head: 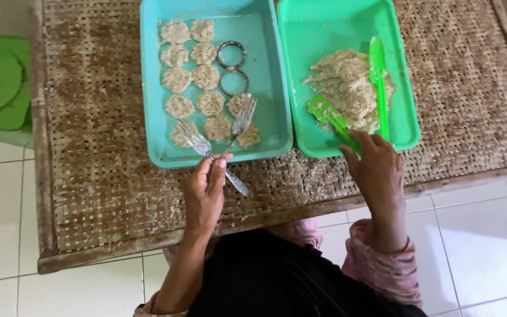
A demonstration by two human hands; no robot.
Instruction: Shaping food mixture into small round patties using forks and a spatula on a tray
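Left hand (203,191), lower centre, pinches a metal fork (206,149), tines over the patties (198,76) in the teal tray (271,88). A second fork (239,126) leans crossed beside it; who grips it I cannot tell. Right hand (377,170) closed on a green spatula (333,120) reaching into the dough pile (347,88) in the green tray (403,76). Another green spatula (378,82) rests on the dough. Two metal rings (232,67) in the teal tray. Woven surface (95,135) underneath.

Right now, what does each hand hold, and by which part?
Left hand holds two metal forks by their handles; right hand grips a green spatula by its handle.
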